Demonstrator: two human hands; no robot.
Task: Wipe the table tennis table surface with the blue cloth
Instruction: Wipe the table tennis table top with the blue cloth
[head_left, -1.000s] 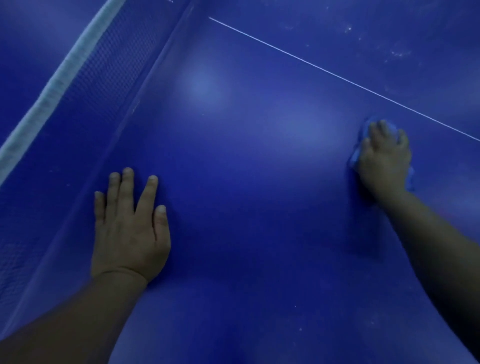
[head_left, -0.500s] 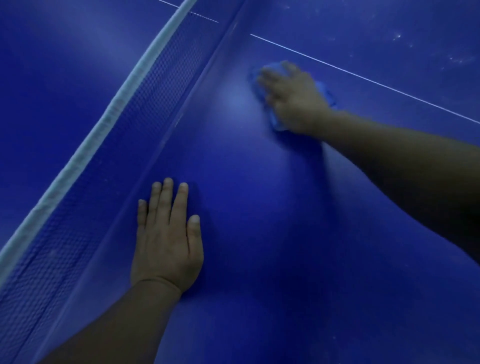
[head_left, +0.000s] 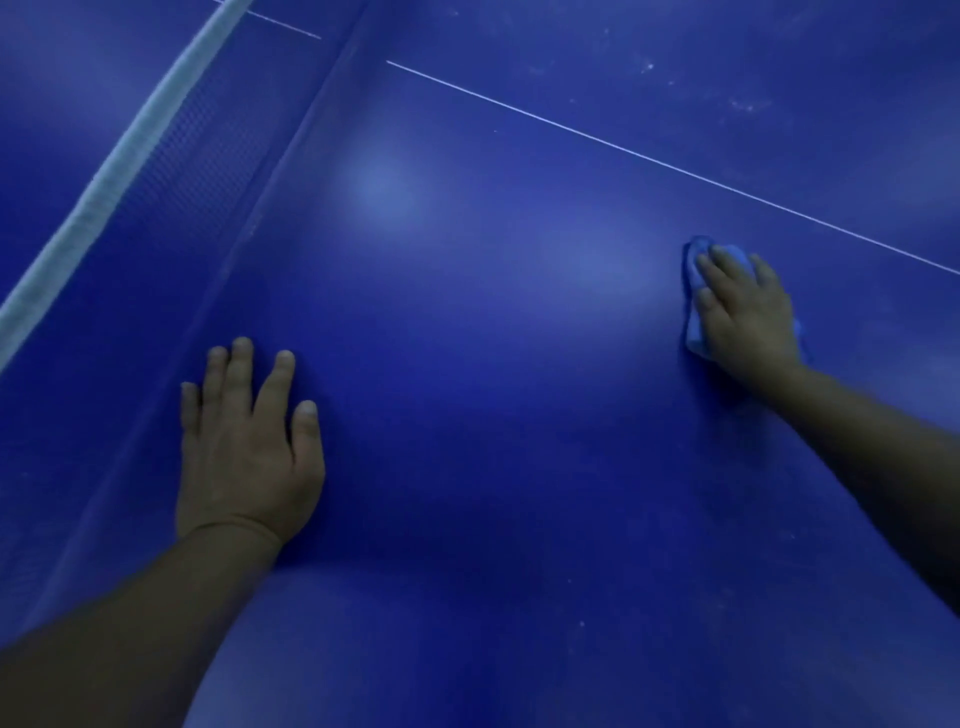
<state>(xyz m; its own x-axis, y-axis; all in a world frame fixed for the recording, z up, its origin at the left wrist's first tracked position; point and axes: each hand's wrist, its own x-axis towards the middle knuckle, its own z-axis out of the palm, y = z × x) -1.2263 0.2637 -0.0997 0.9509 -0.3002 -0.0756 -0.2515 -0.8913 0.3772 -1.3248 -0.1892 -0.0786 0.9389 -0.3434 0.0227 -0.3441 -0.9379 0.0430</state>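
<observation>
The net (head_left: 171, 171) runs off the frame's left edge, the left hand (head_left: 244, 447) lies flat with straight fingers on the blue surface (head_left: 493, 415), and the right hand (head_left: 743, 317) presses the mostly hidden blue cloth (head_left: 693, 332), its grip unclear, near the white line (head_left: 649, 156).
</observation>
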